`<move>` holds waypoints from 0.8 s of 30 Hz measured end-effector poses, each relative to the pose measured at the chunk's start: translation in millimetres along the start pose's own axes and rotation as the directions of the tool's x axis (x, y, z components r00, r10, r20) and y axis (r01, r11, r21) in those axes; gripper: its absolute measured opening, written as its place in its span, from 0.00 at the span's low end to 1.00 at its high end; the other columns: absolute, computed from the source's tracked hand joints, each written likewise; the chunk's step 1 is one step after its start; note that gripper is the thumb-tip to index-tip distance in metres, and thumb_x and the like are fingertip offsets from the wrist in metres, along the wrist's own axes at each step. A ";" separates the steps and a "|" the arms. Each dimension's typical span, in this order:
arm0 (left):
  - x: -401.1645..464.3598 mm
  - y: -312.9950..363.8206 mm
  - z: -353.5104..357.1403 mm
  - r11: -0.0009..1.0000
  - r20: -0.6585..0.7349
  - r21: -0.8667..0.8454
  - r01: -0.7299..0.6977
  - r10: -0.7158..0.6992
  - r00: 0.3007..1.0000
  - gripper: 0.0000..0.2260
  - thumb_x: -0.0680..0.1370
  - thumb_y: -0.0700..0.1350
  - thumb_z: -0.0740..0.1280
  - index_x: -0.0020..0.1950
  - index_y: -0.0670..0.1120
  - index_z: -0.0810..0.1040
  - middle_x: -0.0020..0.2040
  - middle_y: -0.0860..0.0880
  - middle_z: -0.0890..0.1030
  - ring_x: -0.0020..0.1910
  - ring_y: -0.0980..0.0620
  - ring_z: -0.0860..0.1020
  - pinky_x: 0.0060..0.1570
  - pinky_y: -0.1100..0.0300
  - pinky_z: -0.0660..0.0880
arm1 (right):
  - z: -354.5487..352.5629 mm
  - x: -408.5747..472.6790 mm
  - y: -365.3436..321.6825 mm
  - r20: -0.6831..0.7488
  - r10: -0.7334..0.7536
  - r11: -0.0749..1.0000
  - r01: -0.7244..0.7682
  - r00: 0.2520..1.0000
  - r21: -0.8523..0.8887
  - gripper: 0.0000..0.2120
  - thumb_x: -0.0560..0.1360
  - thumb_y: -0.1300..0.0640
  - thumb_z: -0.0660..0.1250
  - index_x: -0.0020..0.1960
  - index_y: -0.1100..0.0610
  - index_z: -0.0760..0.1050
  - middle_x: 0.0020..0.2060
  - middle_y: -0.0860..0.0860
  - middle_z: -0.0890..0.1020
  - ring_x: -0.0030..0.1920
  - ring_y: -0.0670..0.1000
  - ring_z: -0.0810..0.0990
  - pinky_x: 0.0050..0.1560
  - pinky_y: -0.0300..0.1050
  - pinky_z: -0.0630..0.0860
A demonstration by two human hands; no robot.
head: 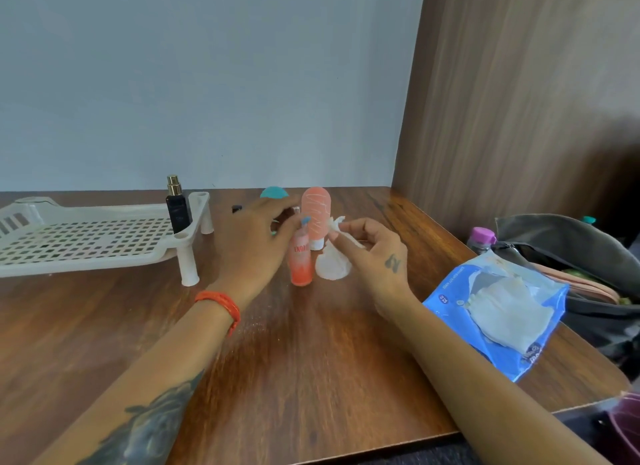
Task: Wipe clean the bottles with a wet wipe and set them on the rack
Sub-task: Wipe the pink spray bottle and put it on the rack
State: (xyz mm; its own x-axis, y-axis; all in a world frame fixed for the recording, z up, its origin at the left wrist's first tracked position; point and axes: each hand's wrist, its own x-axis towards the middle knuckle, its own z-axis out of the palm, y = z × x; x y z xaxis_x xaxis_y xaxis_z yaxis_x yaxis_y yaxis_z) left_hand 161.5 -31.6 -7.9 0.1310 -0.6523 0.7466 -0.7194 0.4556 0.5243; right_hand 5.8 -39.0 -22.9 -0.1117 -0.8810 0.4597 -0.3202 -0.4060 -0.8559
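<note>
Orange bottle (301, 256) upright mid-counter, not racked.
Left hand (258, 236) fingers curl round its capped top; peach tube (316, 218) stands just behind. Right hand (372, 248) fingers pinch wet wipe (332, 265) just right of the bottle. Rack (86, 239) at left carries a black bottle (178, 210). Wipes pack (498, 312) at right on the counter (311, 343).

One head-worn view – looking forward and down across the wooden table (311, 343) toward its far edge, close above.
</note>
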 end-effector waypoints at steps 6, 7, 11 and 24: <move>-2.0 7.2 -0.5 0.997 0.089 -0.070 0.025 -0.019 0.996 0.14 0.74 0.46 0.70 0.58 0.47 0.79 0.43 0.54 0.80 0.41 0.61 0.77 0.43 0.77 0.70 | -3.3 20.8 -38.6 0.080 -0.519 0.833 0.525 0.851 -0.177 0.05 0.73 0.62 0.67 0.47 0.58 0.81 0.44 0.49 0.83 0.45 0.41 0.78 0.43 0.26 0.70; -1.9 7.4 0.1 0.997 0.095 -0.074 0.036 -0.028 0.995 0.12 0.74 0.47 0.70 0.55 0.46 0.79 0.42 0.53 0.80 0.39 0.61 0.77 0.41 0.78 0.70 | -2.2 25.4 -44.1 0.173 -0.567 0.768 0.592 0.806 -0.242 0.06 0.73 0.64 0.67 0.46 0.58 0.81 0.44 0.51 0.83 0.45 0.44 0.79 0.44 0.27 0.70; -1.9 6.8 -0.6 0.986 0.155 -0.124 0.116 -0.096 0.983 0.14 0.72 0.47 0.71 0.56 0.46 0.78 0.44 0.52 0.80 0.38 0.64 0.77 0.39 0.76 0.71 | -1.3 32.1 -57.5 0.598 -0.546 0.468 0.806 0.587 -0.363 0.10 0.69 0.71 0.65 0.47 0.61 0.81 0.47 0.56 0.83 0.48 0.55 0.80 0.48 0.48 0.78; -0.2 3.5 -1.2 0.932 0.211 -0.261 0.252 -0.199 0.957 0.17 0.67 0.44 0.76 0.53 0.51 0.76 0.39 0.58 0.79 0.36 0.65 0.78 0.38 0.79 0.71 | 22.2 52.5 -109.6 0.688 -0.009 0.475 0.608 0.726 -0.636 0.07 0.72 0.61 0.62 0.36 0.60 0.75 0.34 0.52 0.76 0.37 0.52 0.74 0.33 0.39 0.69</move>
State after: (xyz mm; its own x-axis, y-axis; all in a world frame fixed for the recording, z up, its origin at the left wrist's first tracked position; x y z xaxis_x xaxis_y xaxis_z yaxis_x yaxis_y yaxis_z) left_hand 159.8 -29.1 -5.7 0.1249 -0.8429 0.5233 -0.4595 0.4184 0.7835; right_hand 55.9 -46.1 89.7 0.5689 -0.8027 0.1787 -0.8181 -0.5746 0.0235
